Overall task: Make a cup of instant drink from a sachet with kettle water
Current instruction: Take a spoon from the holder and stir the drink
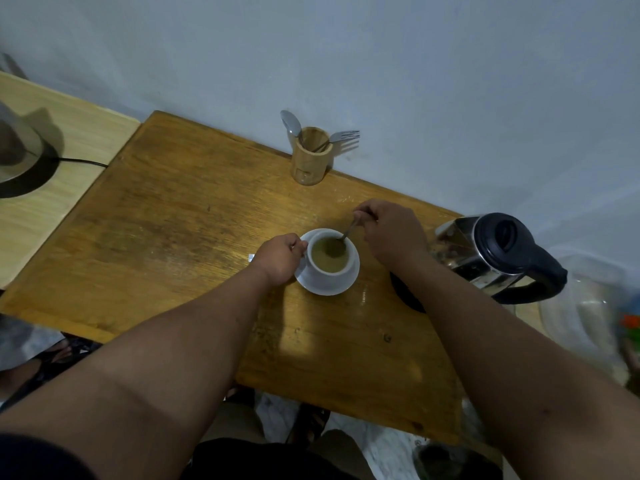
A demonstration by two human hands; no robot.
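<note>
On the surface (pixel 173 237), my left hand (pixel 278 259) grips the cup (pixel 332 261), already filled; my right hand (pixel 388 233) pinches the spoon (pixel 348 233). Only stirring seems left.

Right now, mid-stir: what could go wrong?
1. The cup looks nearly full; a fast stir with the spoon in the right hand may slop liquid onto the saucer.
2. The right forearm passes close to the kettle; it may be hot or get knocked.
3. If the left hand lets go, the cup could slide.
</note>
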